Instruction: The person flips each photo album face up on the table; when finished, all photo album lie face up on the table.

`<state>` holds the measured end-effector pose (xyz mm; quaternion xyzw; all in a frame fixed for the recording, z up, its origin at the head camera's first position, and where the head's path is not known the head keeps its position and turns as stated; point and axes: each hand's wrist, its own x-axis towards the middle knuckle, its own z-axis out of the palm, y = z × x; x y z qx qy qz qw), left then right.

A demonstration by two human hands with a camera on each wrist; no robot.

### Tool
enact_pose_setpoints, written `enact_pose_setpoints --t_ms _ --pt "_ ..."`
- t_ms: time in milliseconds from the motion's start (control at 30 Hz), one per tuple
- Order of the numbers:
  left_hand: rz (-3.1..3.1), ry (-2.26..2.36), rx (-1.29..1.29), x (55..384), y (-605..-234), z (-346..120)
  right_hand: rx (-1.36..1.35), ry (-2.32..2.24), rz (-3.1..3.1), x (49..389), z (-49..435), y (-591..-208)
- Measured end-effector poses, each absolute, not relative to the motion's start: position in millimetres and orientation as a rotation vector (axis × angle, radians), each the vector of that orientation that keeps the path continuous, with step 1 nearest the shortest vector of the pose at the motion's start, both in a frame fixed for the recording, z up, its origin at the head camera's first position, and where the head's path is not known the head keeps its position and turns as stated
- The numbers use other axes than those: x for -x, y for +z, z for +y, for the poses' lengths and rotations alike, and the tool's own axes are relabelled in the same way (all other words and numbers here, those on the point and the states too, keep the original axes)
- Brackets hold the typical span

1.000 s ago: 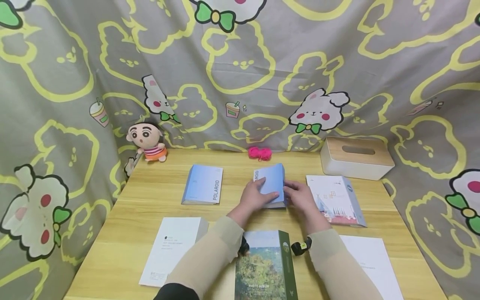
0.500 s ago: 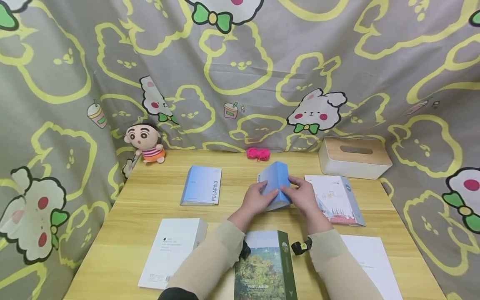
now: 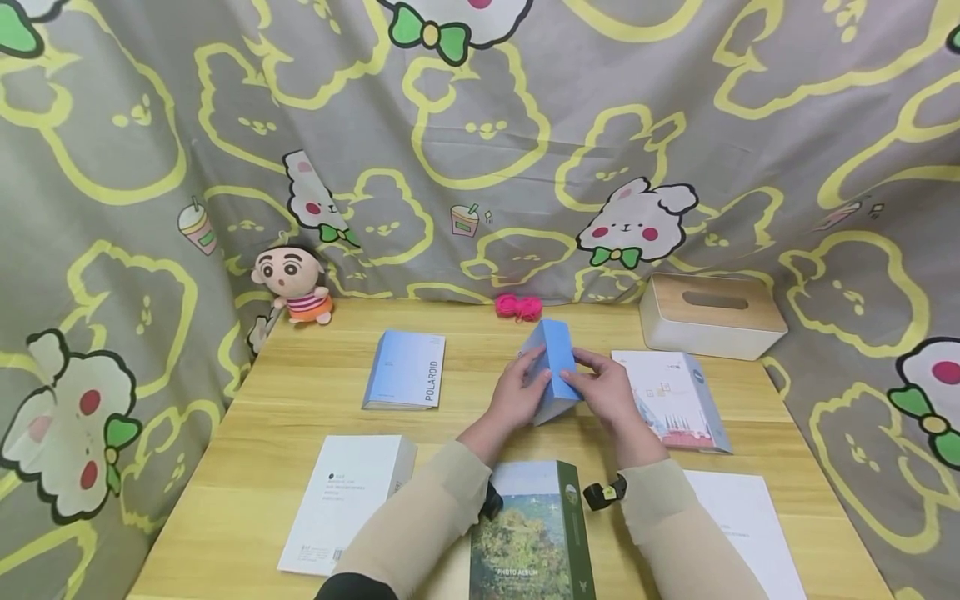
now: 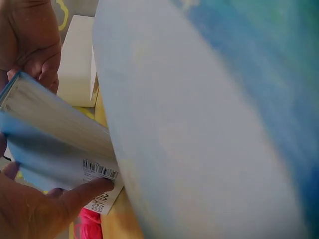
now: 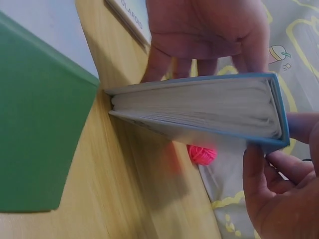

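A small blue photo album (image 3: 558, 354) is tipped up with its spine on top and its page edges low over the wood. My left hand (image 3: 517, 396) grips it from the left side, with the thumb near the spine. From the right, my right hand (image 3: 604, 388) holds the spine side between thumb and fingers. The right wrist view shows the album's page block (image 5: 194, 107) end-on, its free edge close to the table. A barcode (image 4: 99, 169) shows on one cover in the left wrist view.
Another blue POLAROID album (image 3: 403, 369) lies to the left. A PHOTO ALBUM with a painted cover (image 3: 517, 533) lies between my forearms. Around are white books (image 3: 348, 500), an illustrated album (image 3: 663, 400), a tissue box (image 3: 712, 312), pink yarn (image 3: 518, 307) and a doll (image 3: 294, 283).
The blue album has turned from lying nearly flat, cover up, to standing on edge with its spine up. My right hand has moved from its side edge onto the spine.
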<state>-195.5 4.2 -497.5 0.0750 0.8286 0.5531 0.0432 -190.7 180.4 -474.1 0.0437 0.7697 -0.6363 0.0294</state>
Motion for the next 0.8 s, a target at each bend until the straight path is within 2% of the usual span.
enact_pose_setpoints --t_ms 200,800 --pt "2.518 1.752 -0.283 196 -497 4 -0.06 -1.997 2.355 188 176 -473" --pt "2.387 1.849 -0.087 196 -488 -2 0.038 -2.055 2.219 188 179 -492"
